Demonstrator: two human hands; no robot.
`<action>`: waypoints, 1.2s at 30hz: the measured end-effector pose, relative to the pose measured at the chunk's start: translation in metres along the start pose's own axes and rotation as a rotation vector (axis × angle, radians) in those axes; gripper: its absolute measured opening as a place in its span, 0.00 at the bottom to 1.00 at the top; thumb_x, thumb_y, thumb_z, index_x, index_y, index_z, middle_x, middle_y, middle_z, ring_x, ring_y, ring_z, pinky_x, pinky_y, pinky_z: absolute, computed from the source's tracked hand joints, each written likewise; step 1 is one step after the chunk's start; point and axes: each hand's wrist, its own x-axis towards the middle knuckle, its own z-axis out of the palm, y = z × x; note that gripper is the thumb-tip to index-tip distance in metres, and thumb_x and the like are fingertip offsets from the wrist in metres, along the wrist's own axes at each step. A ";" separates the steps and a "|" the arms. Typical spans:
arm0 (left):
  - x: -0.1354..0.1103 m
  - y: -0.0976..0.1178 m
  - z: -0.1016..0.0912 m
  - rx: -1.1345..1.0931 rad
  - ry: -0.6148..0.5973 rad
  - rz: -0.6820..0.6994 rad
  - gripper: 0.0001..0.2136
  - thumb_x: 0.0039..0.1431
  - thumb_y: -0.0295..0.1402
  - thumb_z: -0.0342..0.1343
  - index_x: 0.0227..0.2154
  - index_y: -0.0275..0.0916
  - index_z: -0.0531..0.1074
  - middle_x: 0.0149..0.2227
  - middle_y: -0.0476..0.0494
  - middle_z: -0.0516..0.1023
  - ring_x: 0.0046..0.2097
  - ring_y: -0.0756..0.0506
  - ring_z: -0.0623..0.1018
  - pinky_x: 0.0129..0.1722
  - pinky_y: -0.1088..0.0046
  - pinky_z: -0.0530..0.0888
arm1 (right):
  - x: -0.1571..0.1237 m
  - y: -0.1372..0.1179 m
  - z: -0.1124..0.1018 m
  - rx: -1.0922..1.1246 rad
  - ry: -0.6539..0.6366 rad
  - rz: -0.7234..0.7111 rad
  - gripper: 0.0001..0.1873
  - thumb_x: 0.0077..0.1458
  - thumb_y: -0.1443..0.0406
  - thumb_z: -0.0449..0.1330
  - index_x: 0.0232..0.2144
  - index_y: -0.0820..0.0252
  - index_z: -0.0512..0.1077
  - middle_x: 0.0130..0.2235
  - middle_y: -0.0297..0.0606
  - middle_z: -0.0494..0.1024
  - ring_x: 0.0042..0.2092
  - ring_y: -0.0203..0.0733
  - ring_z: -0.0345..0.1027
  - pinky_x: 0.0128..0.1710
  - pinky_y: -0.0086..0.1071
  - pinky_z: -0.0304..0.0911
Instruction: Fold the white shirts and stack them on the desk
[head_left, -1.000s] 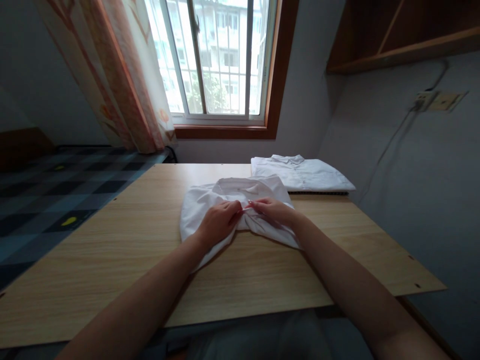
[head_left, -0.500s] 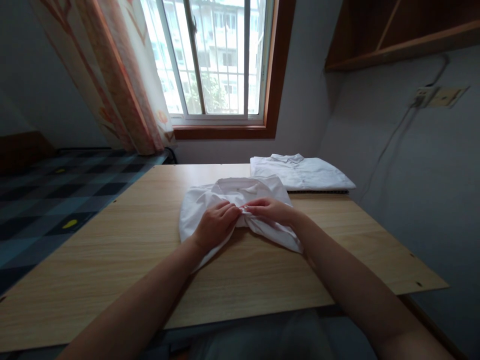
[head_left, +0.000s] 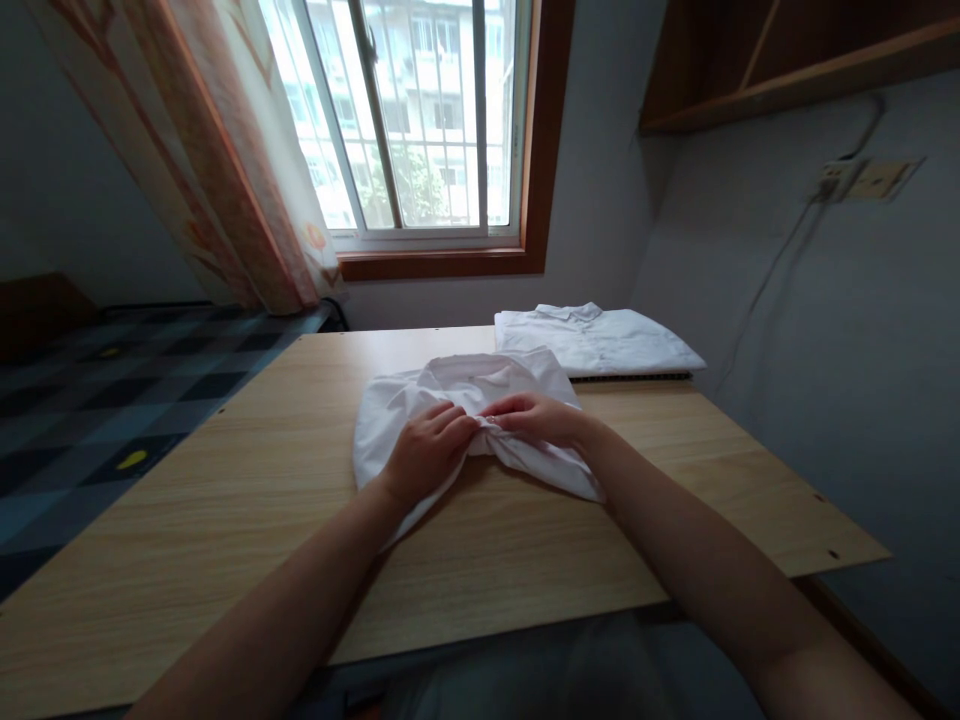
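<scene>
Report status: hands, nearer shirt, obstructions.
Left hand, right hand: both gripping nearer shirt. It's bunched between them. Folded shirt beyond, to the right, not blocking.

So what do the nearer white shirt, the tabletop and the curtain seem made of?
White shirt: matte woven cloth, perhaps cotton or a blend; it creases softly.
Tabletop: wood or wood-look laminate, smooth with a slight sheen; grain lines show.
Curtain: printed fabric, fibre unclear; it hangs in folds, its pale edge light-toned beside the window.
</scene>
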 end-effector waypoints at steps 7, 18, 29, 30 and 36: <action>-0.003 -0.002 0.010 -0.192 -0.132 -0.396 0.04 0.64 0.29 0.49 0.34 0.39 0.68 0.28 0.49 0.72 0.30 0.48 0.72 0.31 0.73 0.67 | 0.012 0.014 0.020 -0.085 0.171 -0.036 0.10 0.52 0.63 0.61 0.34 0.61 0.80 0.34 0.37 0.80 0.34 0.37 0.68 0.37 0.30 0.61; -0.003 -0.014 0.022 -0.526 -0.172 -0.702 0.12 0.60 0.39 0.53 0.35 0.37 0.76 0.26 0.49 0.76 0.29 0.49 0.72 0.31 0.74 0.68 | 0.008 0.006 0.028 -0.636 0.395 -0.224 0.19 0.59 0.55 0.55 0.22 0.60 0.70 0.22 0.31 0.69 0.27 0.35 0.58 0.27 0.30 0.49; 0.012 -0.011 -0.003 -0.765 -0.021 -0.678 0.13 0.58 0.39 0.58 0.42 0.39 0.78 0.41 0.43 0.80 0.44 0.44 0.77 0.48 0.66 0.73 | -0.003 -0.027 0.039 -0.416 0.663 -0.429 0.16 0.59 0.55 0.56 0.26 0.59 0.71 0.26 0.33 0.70 0.31 0.38 0.61 0.33 0.31 0.57; 0.015 -0.007 -0.006 -0.766 0.013 -0.681 0.13 0.57 0.39 0.59 0.42 0.39 0.78 0.42 0.43 0.80 0.44 0.44 0.77 0.49 0.66 0.73 | -0.005 -0.032 0.040 -0.373 0.667 -0.437 0.15 0.59 0.54 0.57 0.26 0.58 0.71 0.27 0.32 0.70 0.32 0.38 0.61 0.34 0.31 0.58; 0.022 0.014 -0.011 -1.031 0.088 -0.858 0.17 0.55 0.41 0.60 0.45 0.39 0.78 0.44 0.42 0.81 0.43 0.44 0.77 0.43 0.69 0.73 | -0.003 -0.032 0.044 0.043 0.609 -0.412 0.17 0.54 0.51 0.62 0.28 0.58 0.72 0.29 0.32 0.71 0.32 0.37 0.62 0.35 0.30 0.60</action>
